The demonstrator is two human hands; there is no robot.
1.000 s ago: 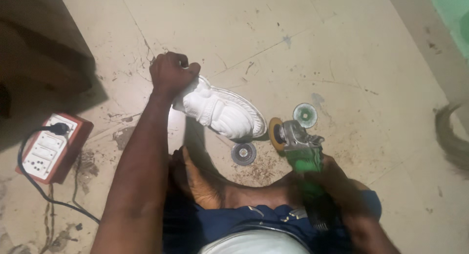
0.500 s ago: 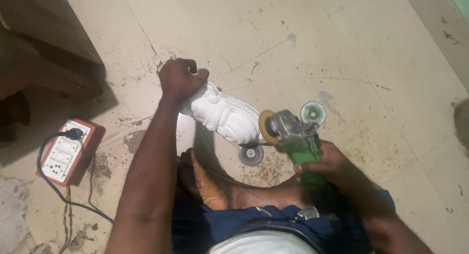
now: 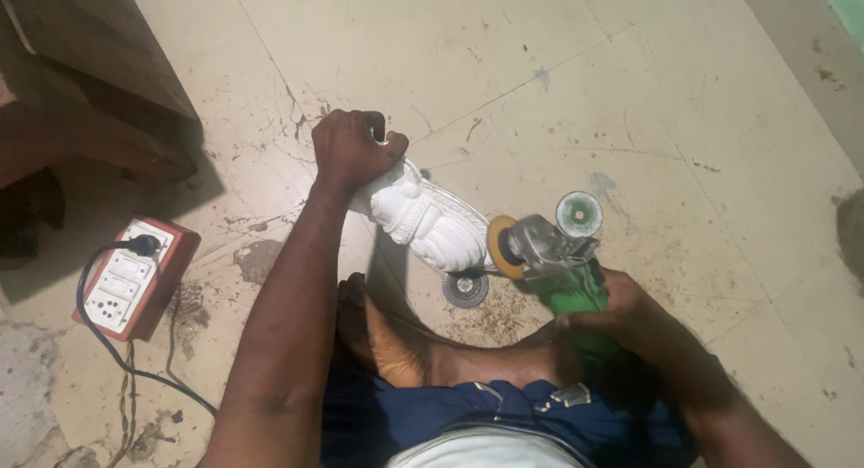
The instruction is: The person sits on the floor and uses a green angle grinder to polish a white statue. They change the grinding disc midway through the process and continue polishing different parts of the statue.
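Grinding the white carving w/ the grinder: right hand is gripping its green body, left hand is clamping the carving's top end. Next move is calling for a steady disc on the edge, I'd say.

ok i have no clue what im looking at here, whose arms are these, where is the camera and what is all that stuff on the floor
The camera sits on a person's head and looks down, so the two arms are that person's own. They sit on a pale tiled floor, one bare foot tucked in front. The left hand closes its grip on the top end of a white carved piece lying on the floor. The right hand holds a green angle grinder, whose yellowish disc sits right at the piece's lower end. Two loose round discs lie nearby. At left is a red switch box with a black plug and cable.
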